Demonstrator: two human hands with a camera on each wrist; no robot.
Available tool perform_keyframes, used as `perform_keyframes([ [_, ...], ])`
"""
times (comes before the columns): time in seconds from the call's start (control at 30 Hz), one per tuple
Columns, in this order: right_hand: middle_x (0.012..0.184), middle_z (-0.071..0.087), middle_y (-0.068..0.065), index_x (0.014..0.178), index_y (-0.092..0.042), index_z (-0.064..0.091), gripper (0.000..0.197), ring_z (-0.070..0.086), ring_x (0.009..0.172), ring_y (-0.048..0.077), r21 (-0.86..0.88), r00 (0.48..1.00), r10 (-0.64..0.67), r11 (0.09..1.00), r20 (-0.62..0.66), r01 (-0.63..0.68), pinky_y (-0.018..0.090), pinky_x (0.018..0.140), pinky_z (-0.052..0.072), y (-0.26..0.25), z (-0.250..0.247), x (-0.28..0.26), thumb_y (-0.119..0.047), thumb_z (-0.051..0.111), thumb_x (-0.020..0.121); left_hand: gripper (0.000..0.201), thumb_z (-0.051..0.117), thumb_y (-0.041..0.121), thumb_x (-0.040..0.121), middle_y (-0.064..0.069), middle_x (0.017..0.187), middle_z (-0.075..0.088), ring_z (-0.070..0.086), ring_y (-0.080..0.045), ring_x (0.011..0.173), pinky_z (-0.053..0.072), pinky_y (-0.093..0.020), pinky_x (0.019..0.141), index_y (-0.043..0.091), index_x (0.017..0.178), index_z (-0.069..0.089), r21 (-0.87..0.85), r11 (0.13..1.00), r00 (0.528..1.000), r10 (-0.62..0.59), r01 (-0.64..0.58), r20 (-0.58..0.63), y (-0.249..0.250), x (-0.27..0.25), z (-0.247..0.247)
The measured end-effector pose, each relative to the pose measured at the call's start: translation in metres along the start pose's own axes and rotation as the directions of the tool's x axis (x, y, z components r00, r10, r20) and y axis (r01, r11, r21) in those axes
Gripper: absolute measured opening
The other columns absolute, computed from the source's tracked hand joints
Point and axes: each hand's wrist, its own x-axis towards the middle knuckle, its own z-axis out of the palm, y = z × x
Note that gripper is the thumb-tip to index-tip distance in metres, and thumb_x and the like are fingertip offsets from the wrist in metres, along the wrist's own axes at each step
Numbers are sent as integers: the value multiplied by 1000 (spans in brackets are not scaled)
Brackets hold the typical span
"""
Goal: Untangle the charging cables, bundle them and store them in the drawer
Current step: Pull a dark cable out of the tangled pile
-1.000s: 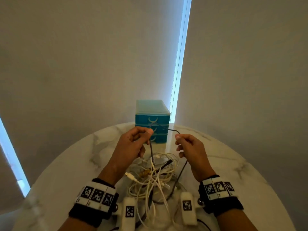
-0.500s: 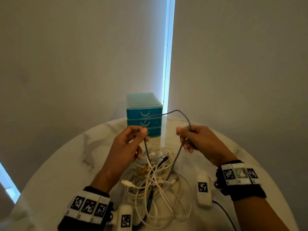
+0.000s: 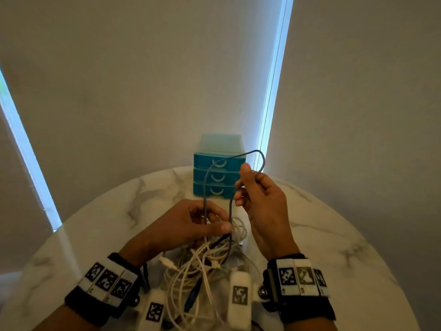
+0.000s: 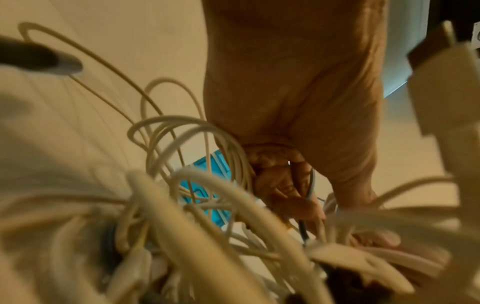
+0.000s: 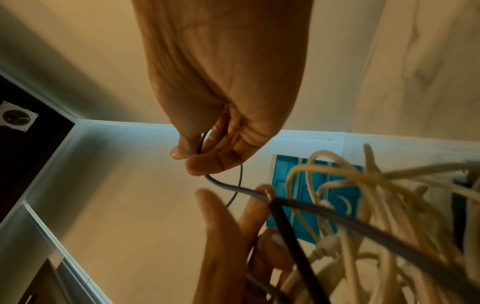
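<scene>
A dark grey cable point(image 3: 259, 154) arches up in a tall loop in front of the teal three-drawer unit point(image 3: 219, 174). My left hand point(image 3: 214, 225) pinches one leg of it just above the tangled pile of white cables point(image 3: 202, 268) on the marble table point(image 3: 95, 235). My right hand point(image 3: 244, 185) pinches the other leg higher up, beside the drawers. In the left wrist view the grey cable point(image 4: 310, 185) runs through my curled fingers point(image 4: 280, 185). In the right wrist view thumb and forefinger point(image 5: 192, 158) nip the grey cable point(image 5: 233, 188). All three drawers look closed.
The drawer unit stands at the table's far edge against pale blinds. A white USB plug point(image 3: 167, 261) and a dark connector point(image 3: 193, 295) lie in the pile. The white wrist cameras point(image 3: 239, 297) hang close over the cables. Bare marble lies left and right.
My hands have come closer together. The left hand has dropped toward the pile, and the grey loop between them now stands taller and narrower.
</scene>
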Motion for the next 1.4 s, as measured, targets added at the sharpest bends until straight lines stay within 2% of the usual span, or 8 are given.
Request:
perform_keyframes([
  [0.23,88,76,2,113,-6,72,45,67,72,16,-69,998,53,996,25,-51,26,66,56,2,0,-3,-48,67,100,11,85,36,90,-5,86,80,60,-19,55,50,-26,52,25,93,84,44,999,992,33,-28,-123,5,-2,6],
  [0.43,93,79,7,111,-8,76,36,72,79,21,-350,957,245,919,154,-179,32,72,59,-1,-17,-7,-42,69,102,21,80,31,94,2,88,82,77,-7,88,54,-14,77,13,85,84,19,993,930,116,-117,-349,1,0,-8],
  [0.67,91,81,12,104,-11,80,18,74,75,18,-643,925,281,764,255,-55,26,70,61,5,-27,-26,-27,81,96,26,78,23,96,14,51,62,53,7,42,40,-5,49,0,87,80,-190,969,915,73,-160,-397,-12,4,-13],
  [0.93,91,81,-2,98,-21,82,5,74,78,10,-747,919,217,655,330,113,21,69,57,1,-20,-38,-24,78,99,25,76,34,98,3,83,80,55,1,48,43,-10,52,9,95,83,-199,969,941,77,-149,-329,-14,-3,-20],
  [1.1,81,76,6,94,-13,78,16,70,74,19,-616,998,-42,785,51,65,29,61,57,1,-20,-34,-20,68,104,23,73,43,98,6,99,82,60,1,56,47,-17,51,23,109,79,-167,984,960,12,-61,-280,-15,-5,-24],
  [1.23,84,77,5,102,-10,77,17,72,80,15,-385,971,-145,921,-191,62,28,62,56,1,-20,-33,-23,66,105,17,78,36,95,7,101,80,55,-5,53,45,-20,49,26,108,81,-141,988,968,18,-55,-252,-16,-6,-23],
  [1.3,89,77,8,105,-8,78,20,72,81,11,-322,970,-150,943,-190,83,25,62,56,-1,-16,-34,-23,66,106,17,78,36,95,8,105,80,61,-1,56,45,-14,52,28,110,82,-109,992,978,37,-61,-204,-14,-8,-21],
  [1.4,91,78,6,109,-9,78,18,72,80,10,-271,986,-144,955,-80,118,22,61,56,-5,-4,-39,-22,65,106,19,79,40,93,17,110,79,74,2,97,54,-11,72,36,112,82,-31,997,990,70,-74,-126,-8,-12,-17],
])
